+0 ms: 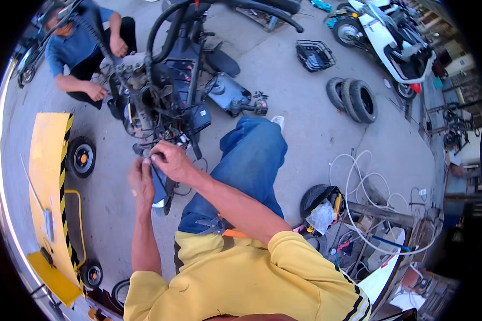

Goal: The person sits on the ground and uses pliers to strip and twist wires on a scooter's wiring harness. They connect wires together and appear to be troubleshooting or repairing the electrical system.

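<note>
My left hand (141, 177) and my right hand (172, 161) meet at the near end of a stripped-down scooter (182, 80). Fingers of both hands are pinched together around something small at the fingertips, which I cannot make out. Just beyond them hangs a tangle of wires and connectors (168, 131) on the scooter's frame. Below my right hand a dark panel (163, 184) with a pale lower edge is partly covered. Pliers (213, 226) with an orange handle lie across my lap.
Another person (72, 51) crouches at the scooter's far left, hands near it. A yellow board (45, 160) on wheels stands left. Several tyres (353, 100), a black basket (315, 55) and a white scooter (393, 53) are at right. A pale hose (353, 187) coils over clutter.
</note>
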Available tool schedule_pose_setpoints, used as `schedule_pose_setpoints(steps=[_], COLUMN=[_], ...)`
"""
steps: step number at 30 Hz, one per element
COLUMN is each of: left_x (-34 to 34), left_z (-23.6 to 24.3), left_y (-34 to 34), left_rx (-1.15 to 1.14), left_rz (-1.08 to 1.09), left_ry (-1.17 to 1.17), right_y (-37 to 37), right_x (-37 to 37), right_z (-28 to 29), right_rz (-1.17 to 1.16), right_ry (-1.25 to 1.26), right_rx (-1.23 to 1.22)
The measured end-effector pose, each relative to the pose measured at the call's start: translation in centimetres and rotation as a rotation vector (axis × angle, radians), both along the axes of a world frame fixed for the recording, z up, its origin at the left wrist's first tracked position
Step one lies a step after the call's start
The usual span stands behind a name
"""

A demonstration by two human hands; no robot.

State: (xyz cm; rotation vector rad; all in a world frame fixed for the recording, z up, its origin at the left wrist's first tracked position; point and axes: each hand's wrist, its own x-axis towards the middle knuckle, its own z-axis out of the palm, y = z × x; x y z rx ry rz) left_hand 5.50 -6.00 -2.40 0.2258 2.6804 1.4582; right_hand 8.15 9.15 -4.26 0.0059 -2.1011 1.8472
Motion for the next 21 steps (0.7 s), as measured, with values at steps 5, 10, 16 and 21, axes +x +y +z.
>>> schedule_pose_setpoints(steps=[5,10,16,21], left_x=[-2.2,-1.0,-0.7,0.1], left_z=[-2.9,-0.5,0.5,0.8], left_y=[-2.4,-1.0,-0.9,-0.1], left_rx=[1.193,0.455,-0.379,-0.546], left_rz=[-0.006,-0.072,-0.209,-0.178], left_ry=[-1.065,-0.340,0.681,0.708], right_y=[-0.2,-0.1,-0.1,-0.1], right_x=[0.0,-0.5,-0.3,-0.5], right_z=[-0.6,-1.5,-0.8,-1.1], right_rz=[0.015,-0.035,-0.013,-0.005], right_ry=[-0.001,-0.021,-0.031,-0.053], right_rx=[0.048,0.000,-0.029,-0.034])
